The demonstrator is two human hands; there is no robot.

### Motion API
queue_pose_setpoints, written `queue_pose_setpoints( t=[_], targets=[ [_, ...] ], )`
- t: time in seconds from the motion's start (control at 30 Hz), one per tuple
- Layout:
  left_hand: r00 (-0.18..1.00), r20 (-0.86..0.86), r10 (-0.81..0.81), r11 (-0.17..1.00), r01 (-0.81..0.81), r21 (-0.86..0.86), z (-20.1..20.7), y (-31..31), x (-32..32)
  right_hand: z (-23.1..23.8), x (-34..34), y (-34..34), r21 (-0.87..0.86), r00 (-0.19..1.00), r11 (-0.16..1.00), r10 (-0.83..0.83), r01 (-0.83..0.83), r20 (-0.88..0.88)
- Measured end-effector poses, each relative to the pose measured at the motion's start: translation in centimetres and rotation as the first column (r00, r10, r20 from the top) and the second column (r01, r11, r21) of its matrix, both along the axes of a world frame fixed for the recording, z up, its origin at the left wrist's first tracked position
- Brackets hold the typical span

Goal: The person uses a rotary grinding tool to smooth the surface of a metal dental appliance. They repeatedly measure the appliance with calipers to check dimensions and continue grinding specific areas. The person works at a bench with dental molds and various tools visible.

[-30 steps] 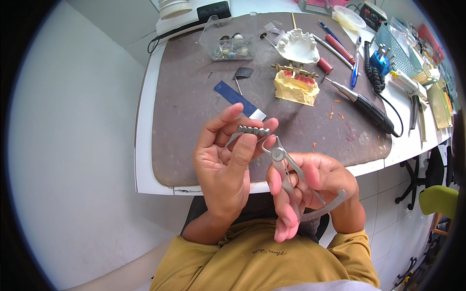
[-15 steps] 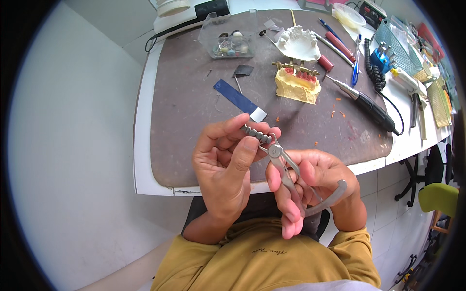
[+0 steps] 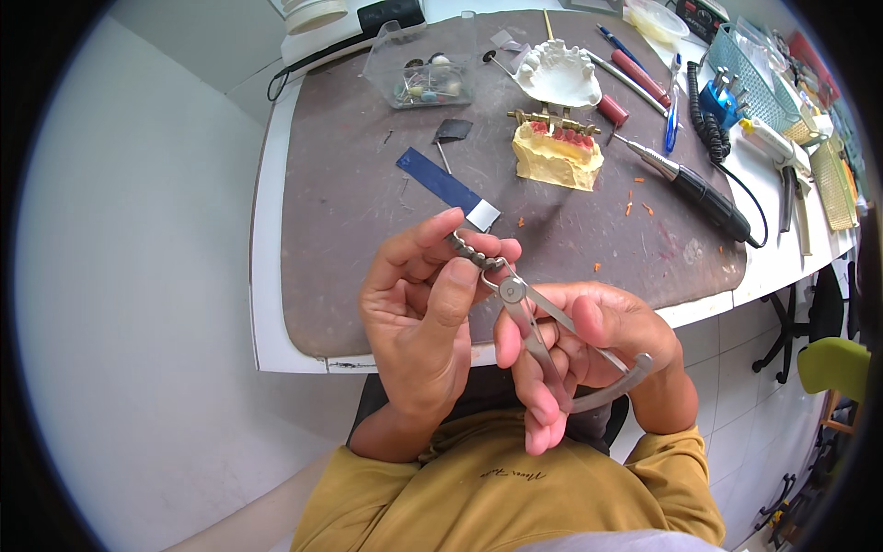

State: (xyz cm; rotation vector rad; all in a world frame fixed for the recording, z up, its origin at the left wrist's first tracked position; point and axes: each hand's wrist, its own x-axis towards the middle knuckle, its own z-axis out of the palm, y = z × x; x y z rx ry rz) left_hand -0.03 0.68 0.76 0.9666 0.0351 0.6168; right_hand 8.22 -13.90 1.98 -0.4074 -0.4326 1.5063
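Between the thumb and fingers of my left hand (image 3: 423,308) is a grey metal dental bridge (image 3: 474,255), a curved row of joined tooth shapes. The hollow side of some of its units shows. My right hand (image 3: 589,340) grips a metal dental caliper (image 3: 532,336) with a round pivot and a curved scale arm. The caliper's small curved tips meet the right end of the bridge, one on either side as far as I can see. My fingers partly cover that spot. The caliper's long arms are spread apart, with my right thumb beside one of them.
Beyond my hands lie a blue strip (image 3: 446,184), a yellow plaster model with red teeth (image 3: 556,158) hinged to a white plaster cast (image 3: 559,75), and a clear box of small tools (image 3: 423,83). A black handpiece (image 3: 704,198) with a cord is on the right.
The caliper's long arms have spread wider, and its free arm has moved along the scale. The bridge has tilted, showing more of its hollow side. The view has shifted slightly.
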Motion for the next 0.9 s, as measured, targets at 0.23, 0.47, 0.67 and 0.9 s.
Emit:
queue_pose_setpoints(
  t=[0.23,0.47,0.67,0.9],
  targets=[
    [1.0,0.003,-0.002,1.0,0.002,-0.017,-0.1,0.1,-0.1,0.1,0.0,0.2,-0.011,1.0,1.0,0.008,-0.007,0.022],
    [0.999,-0.011,0.034,0.999,-0.035,-0.025,0.1,-0.3,0.3,0.0,0.2,0.2,-0.058,0.991,0.998,0.005,-0.013,-0.134],
    [0.989,-0.108,0.101,0.988,-0.088,0.126,0.2,-1.1,0.0,-0.1,0.5,0.4,-0.046,0.986,0.999,0.004,-0.012,-0.167],
    [0.994,-0.08,0.077,0.978,-0.059,0.202,-0.1,-0.9,0.0,-0.2,0.4,0.0,-0.029,0.985,0.999,-0.028,0.023,-0.172]
  ],
)
